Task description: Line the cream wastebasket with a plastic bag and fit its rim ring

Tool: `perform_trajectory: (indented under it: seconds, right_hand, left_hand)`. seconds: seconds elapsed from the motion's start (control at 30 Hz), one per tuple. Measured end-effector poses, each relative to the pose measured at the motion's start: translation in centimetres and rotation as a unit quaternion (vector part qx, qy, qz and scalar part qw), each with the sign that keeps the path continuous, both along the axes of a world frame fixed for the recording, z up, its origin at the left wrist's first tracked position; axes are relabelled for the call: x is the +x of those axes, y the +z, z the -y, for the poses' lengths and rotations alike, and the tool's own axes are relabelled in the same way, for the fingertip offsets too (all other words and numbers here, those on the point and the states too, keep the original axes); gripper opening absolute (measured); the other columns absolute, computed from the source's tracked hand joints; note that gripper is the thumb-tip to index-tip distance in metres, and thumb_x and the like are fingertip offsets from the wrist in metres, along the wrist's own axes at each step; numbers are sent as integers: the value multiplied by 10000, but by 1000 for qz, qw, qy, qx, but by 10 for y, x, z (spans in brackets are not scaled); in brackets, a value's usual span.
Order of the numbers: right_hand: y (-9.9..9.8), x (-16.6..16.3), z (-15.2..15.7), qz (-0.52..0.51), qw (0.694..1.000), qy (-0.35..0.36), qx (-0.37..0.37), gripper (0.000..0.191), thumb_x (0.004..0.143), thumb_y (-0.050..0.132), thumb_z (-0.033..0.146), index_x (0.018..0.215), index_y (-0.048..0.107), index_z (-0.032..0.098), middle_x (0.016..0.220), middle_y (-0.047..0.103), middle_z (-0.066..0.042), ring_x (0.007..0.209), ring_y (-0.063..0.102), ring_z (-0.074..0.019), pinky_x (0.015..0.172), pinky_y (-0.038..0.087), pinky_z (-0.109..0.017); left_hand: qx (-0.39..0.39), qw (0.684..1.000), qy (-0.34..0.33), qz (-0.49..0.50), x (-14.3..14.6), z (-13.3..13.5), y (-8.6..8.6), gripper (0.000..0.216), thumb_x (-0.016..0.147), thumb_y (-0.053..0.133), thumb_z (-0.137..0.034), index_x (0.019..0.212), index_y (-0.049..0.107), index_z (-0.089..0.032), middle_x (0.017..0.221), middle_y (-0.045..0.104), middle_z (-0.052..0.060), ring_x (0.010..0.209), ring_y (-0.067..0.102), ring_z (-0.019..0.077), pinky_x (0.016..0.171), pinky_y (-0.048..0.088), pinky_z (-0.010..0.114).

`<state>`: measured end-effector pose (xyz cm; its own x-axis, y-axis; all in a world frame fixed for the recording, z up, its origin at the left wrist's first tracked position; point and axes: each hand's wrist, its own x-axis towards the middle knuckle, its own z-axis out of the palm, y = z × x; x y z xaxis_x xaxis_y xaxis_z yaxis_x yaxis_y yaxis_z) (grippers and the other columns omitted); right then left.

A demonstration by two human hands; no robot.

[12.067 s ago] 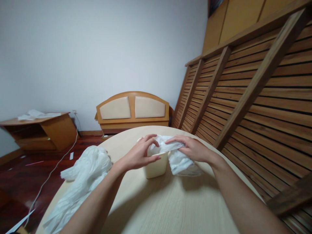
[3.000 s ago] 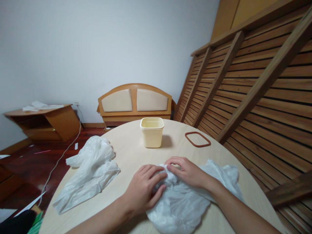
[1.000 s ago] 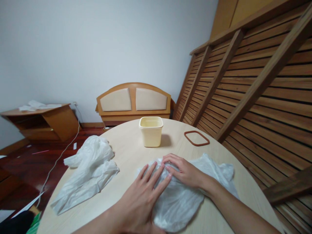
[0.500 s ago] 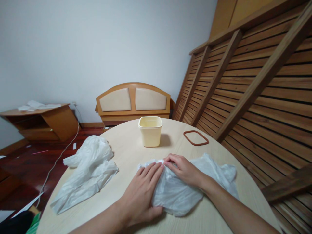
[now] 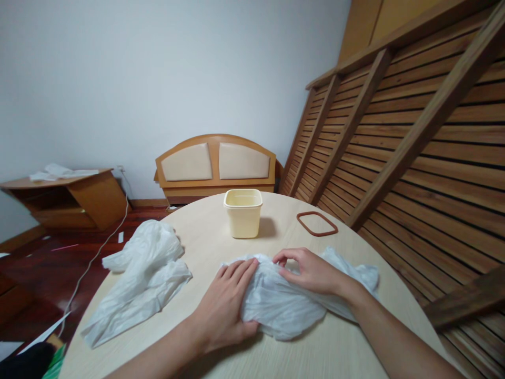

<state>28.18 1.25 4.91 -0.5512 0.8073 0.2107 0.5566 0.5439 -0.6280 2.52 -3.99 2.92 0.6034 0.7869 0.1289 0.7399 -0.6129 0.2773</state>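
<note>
A person's two hands worked a crumpled white plastic bag [image 5: 276, 308] lying at the near edge of the round tabletop [image 5: 347, 350], directly in front of them. The left hand [image 5: 226, 310] lay palm down with its fingers stretched out over the bag's 9 o'clock end, apparently pinning the slippery film so it could not slide. The right hand [image 5: 310, 271] had its fingers curled and its thumb closed on a fold near the bag's top edge, it seemed to draw the film in against that anchor. From the hands, a second white bag [image 5: 142, 279] lay loose and untouched at 10 o'clock, well apart. One cream tub [image 5: 242, 213] stood upright and open at 12 o'clock, with one red-brown seal ring [image 5: 317, 223] flat on the wood at 1 o'clock, apart from the tub. In all: two bags, one tub, one ring. A slatted bed frame [image 5: 414, 147] leaned at 3 o'clock and a headboard [image 5: 215, 168] stood against the far wall
</note>
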Motion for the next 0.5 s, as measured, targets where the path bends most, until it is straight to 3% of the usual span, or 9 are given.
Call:
perform_trajectory:
  seconds: [0.13,0.33,0.5]
  right_hand:
    - [2,-1,-3,-41,998,-8,49,129,893,606,195,936,726,213,949,750,-50,905,688,-207,850,510,-350]
    - [-4,-9,-6,-139,974,-20,177,178,953,517,159,962,683,222,978,679,-56,968,641,-190,878,501,-344]
    - [-11,-16,-3,-63,988,11,143,194,963,528,206,1058,696,219,1110,691,-79,1102,613,-220,1002,462,-410]
  left_hand:
    - [12,1000,1,13,0,0,0,1007,650,676,-363,1544,255,-168,1565,391,143,1397,377,340,1182,267,521]
    - [6,1000,7,9,1,1,2,1015,649,686,-377,1540,255,-147,1509,443,163,1364,406,342,1176,265,536]
    - [2,1000,6,2,0,-1,2,1040,634,692,-378,1543,247,-139,1533,428,161,1365,406,344,1174,269,534]
